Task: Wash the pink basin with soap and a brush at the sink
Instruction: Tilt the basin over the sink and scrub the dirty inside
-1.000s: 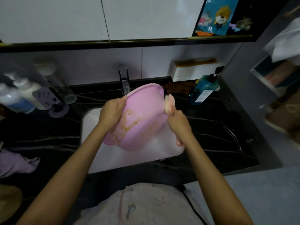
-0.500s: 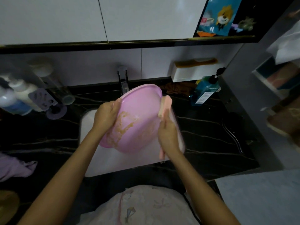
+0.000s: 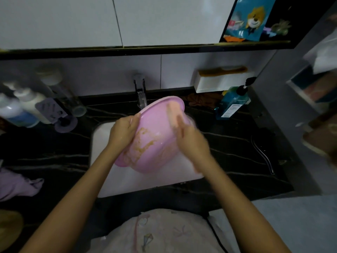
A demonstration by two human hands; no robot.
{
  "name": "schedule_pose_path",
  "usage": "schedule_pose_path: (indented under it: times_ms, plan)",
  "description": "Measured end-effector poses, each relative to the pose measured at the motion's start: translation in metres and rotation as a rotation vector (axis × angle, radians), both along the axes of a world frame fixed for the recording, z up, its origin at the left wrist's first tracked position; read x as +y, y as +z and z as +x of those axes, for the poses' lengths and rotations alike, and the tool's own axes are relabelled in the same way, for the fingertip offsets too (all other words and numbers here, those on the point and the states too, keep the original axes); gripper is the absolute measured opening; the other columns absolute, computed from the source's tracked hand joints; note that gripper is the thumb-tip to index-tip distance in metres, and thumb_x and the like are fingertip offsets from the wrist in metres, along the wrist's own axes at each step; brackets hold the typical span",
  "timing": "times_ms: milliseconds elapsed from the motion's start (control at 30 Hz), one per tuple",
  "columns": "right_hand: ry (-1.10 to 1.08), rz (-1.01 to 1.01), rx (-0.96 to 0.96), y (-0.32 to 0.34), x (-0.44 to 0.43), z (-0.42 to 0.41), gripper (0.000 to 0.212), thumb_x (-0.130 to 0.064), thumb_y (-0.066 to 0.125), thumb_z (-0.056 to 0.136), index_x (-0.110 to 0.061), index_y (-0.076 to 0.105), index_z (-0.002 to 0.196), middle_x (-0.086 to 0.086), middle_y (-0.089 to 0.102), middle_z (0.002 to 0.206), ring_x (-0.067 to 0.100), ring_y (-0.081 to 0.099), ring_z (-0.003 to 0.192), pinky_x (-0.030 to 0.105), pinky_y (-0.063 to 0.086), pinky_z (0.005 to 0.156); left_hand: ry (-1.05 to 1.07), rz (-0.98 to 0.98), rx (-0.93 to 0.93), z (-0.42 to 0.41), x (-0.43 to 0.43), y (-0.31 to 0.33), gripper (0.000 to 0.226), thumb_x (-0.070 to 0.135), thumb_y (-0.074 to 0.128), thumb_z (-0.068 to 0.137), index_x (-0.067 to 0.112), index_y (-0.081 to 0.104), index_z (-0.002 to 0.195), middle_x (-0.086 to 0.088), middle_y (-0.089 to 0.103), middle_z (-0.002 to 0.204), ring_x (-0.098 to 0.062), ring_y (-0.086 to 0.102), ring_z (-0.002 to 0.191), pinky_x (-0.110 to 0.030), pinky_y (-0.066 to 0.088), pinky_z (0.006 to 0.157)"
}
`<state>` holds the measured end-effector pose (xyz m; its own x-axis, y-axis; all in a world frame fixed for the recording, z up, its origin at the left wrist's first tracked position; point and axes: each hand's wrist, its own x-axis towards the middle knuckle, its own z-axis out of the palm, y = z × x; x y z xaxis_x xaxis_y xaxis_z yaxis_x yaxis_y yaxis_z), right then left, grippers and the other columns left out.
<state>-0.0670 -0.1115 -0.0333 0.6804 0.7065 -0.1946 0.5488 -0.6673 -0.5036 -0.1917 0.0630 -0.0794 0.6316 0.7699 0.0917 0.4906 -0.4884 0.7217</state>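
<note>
Over the white sink [image 3: 102, 143], the pink basin [image 3: 155, 136] is held up on edge, tilted, between the 2 hands. The left hand [image 3: 124, 132] grips its rim on the left side, with the thumb on the face turned to the person and the fingers wrapped out of sight behind. The right hand [image 3: 191, 141] is closed round a peach-coloured brush [image 3: 174, 114]. The brush head lies just beyond its fingertips against the basin's upper part, near the far rim. Hand and brush are smeared by motion, so I cannot tell exactly how the fingers lie. Just right of the left thumb, yellowish-brown streaks [image 3: 144, 141] run down the pink plastic; whether they are soap or dirt is unclear. Beyond the left hand's knuckles stands the faucet [image 3: 141, 94], close to the basin's top rim, and I cannot tell if water runs. Well to the right of the right hand, a blue pump bottle [image 3: 231, 105] stands on the black counter [image 3: 228, 143].

The scrubbing looks only partly done, with the streaks uncleared. The main risk is the 1-handed hold. Wet, soapy plastic pinched at 1 point of the rim may slip or swing when the brush pushes hard across it. The basin would then drop into the sink or knock the faucet. A stroke running off the far rim could also fling suds onto the counter.
</note>
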Motion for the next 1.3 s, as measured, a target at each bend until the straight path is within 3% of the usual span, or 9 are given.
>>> schedule_pose_path:
  times_ms: [100, 200, 300, 500, 667, 800, 1033, 1200, 1300]
  plan:
    - [-0.22, -0.26, 0.239, 0.008, 0.007, 0.044, 0.035, -0.029, 0.044, 0.096, -0.011, 0.05, 0.125, 0.012, 0.062, 0.097, 0.026, 0.062, 0.085, 0.034, 0.048, 0.067, 0.018, -0.002, -0.014, 0.002, -0.001, 0.005, 0.052, 0.055, 0.03, 0.087, 0.018, 0.034, 0.051, 0.003, 0.041, 0.052, -0.023, 0.043, 0.059, -0.033, 0.029, 0.056]
    - [-0.107, -0.383, 0.221, 0.012, -0.002, 0.027, 0.026, -0.023, 0.044, 0.094, -0.006, 0.056, 0.109, 0.007, 0.059, 0.087, 0.021, 0.058, 0.075, 0.029, 0.042, 0.059, 0.023, 0.019, -0.013, 0.003, -0.001, 0.007, 0.052, 0.055, 0.029, 0.088, 0.018, 0.033, 0.051, 0.004, 0.04, 0.051, -0.023, 0.041, 0.058, -0.032, 0.025, 0.051]
    - [-0.009, -0.27, 0.137, 0.013, -0.02, 0.003, 0.03, -0.019, 0.035, 0.096, -0.007, 0.047, 0.121, 0.016, 0.058, 0.109, 0.031, 0.058, 0.096, 0.032, 0.04, 0.071, 0.027, 0.034, 0.004, 0.004, -0.001, 0.004, 0.053, 0.056, 0.028, 0.087, 0.018, 0.032, 0.051, 0.003, 0.04, 0.05, -0.023, 0.041, 0.057, -0.032, 0.023, 0.05]
    - [-0.192, -0.08, 0.136, 0.002, 0.0, 0.017, 0.046, -0.025, 0.032, 0.101, -0.018, 0.028, 0.146, 0.014, 0.057, 0.117, 0.026, 0.059, 0.096, 0.043, 0.051, 0.083, 0.005, 0.03, 0.001, 0.003, -0.004, 0.002, 0.054, 0.057, 0.026, 0.088, 0.018, 0.034, 0.052, 0.001, 0.043, 0.052, -0.025, 0.045, 0.059, -0.032, 0.026, 0.054]
    - [0.155, -0.234, -0.179, 0.006, -0.004, -0.029, 0.063, -0.017, 0.033, 0.098, -0.022, 0.0, 0.152, 0.013, 0.062, 0.105, 0.029, 0.062, 0.086, 0.033, 0.04, 0.064, 0.015, 0.02, 0.007, 0.002, -0.002, 0.0, 0.054, 0.057, 0.026, 0.088, 0.018, 0.037, 0.052, -0.001, 0.046, 0.056, -0.028, 0.049, 0.063, -0.032, 0.03, 0.056]
    - [-0.056, -0.453, -0.194, -0.003, 0.01, 0.011, 0.056, -0.016, 0.033, 0.1, -0.015, 0.012, 0.151, 0.017, 0.057, 0.122, 0.03, 0.058, 0.105, 0.036, 0.043, 0.076, 0.03, 0.035, 0.015, 0.001, -0.002, 0.0, 0.053, 0.055, 0.027, 0.088, 0.018, 0.035, 0.052, 0.001, 0.042, 0.053, -0.024, 0.044, 0.06, -0.032, 0.027, 0.056]
    - [0.256, 0.037, 0.004, -0.001, -0.021, -0.041, 0.058, -0.032, 0.032, 0.102, -0.036, 0.0, 0.15, 0.015, 0.064, 0.091, 0.026, 0.059, 0.074, 0.036, 0.045, 0.065, 0.01, 0.007, -0.022, -0.001, 0.005, 0.002, 0.053, 0.054, 0.03, 0.089, 0.017, 0.031, 0.051, 0.003, 0.038, 0.048, -0.022, 0.039, 0.055, -0.034, 0.026, 0.053]
    - [-0.191, 0.232, 0.223, -0.025, 0.002, 0.03, 0.046, -0.031, 0.036, 0.101, -0.03, 0.029, 0.147, 0.015, 0.063, 0.114, 0.022, 0.061, 0.087, 0.04, 0.052, 0.074, 0.018, -0.006, -0.033, -0.004, 0.01, -0.002, 0.06, 0.065, 0.026, 0.084, 0.014, 0.034, 0.054, 0.002, 0.04, 0.05, -0.02, 0.039, 0.056, -0.034, 0.032, 0.055]
    - [-0.254, 0.314, 0.282, -0.023, 0.005, 0.011, 0.042, -0.032, 0.034, 0.102, -0.025, 0.037, 0.143, 0.015, 0.066, 0.1, 0.025, 0.062, 0.078, 0.04, 0.051, 0.065, 0.04, -0.018, -0.04, -0.006, 0.017, -0.003, 0.061, 0.067, 0.025, 0.082, 0.015, 0.034, 0.053, 0.002, 0.039, 0.05, -0.021, 0.039, 0.056, -0.036, 0.036, 0.057]
